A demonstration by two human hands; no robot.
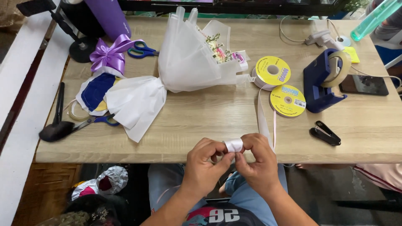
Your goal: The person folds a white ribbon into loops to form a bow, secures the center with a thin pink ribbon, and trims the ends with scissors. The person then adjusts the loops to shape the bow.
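From the head camera, both hands meet just past the near edge of the wooden table, over the person's lap. The left hand and the right hand each pinch an end of a short loop of white ribbon, fingers curled tight around it. A long tail of the same ribbon runs from the right hand up across the table towards the white ribbon spool with a yellow face, which stands right of the table's middle. A second yellow-faced spool lies flat just nearer, towards the near edge.

At the middle of the table lies a bouquet wrapped in white paper, its small flowers showing at the open end; the wrap's gathered tail fans out towards the left. A purple ribbon bow sits near the far left corner, with blue-handled scissors beside it. Another pair of scissors lies near the left edge, next to a black scoop-like tool. Towards the right edge stand a dark blue tape dispenser, a black stapler nearer the front, and a dark phone.
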